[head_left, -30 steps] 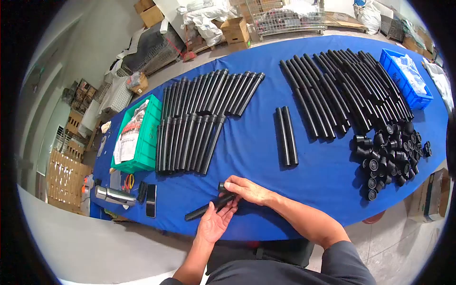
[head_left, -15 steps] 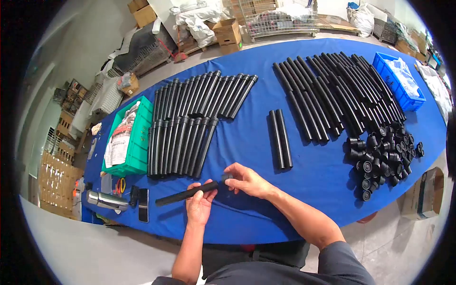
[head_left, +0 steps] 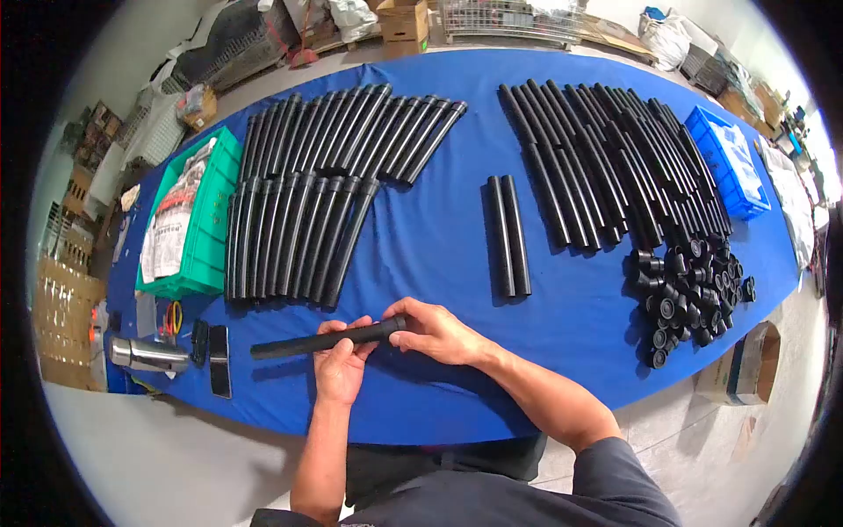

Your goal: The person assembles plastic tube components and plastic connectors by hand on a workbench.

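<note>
A black tube point(head_left: 294, 345) lies across my left hand point(head_left: 340, 364), whose fingers and thumb are wrapped round it. At the tube's right end sits a black cap point(head_left: 394, 328), pinched by my right hand point(head_left: 435, 332). Beyond my hands, capped black tubes point(head_left: 299, 224) lie in two rows on the blue cloth. Two plain black tubes point(head_left: 509, 237) rest side by side to the right of them.
Many plain tubes point(head_left: 615, 162) lie at the right, with a heap of black caps point(head_left: 694, 294) nearer me. Also there: a green crate point(head_left: 215, 224), blue bin point(head_left: 742, 206), phone point(head_left: 220, 362), metal flask point(head_left: 149, 355) and orange-handled scissors point(head_left: 176, 318).
The cap in my right hand, before at a slight gap from the tube, now sits on its end. The view has shifted, so the table's contents appear further left and higher.
</note>
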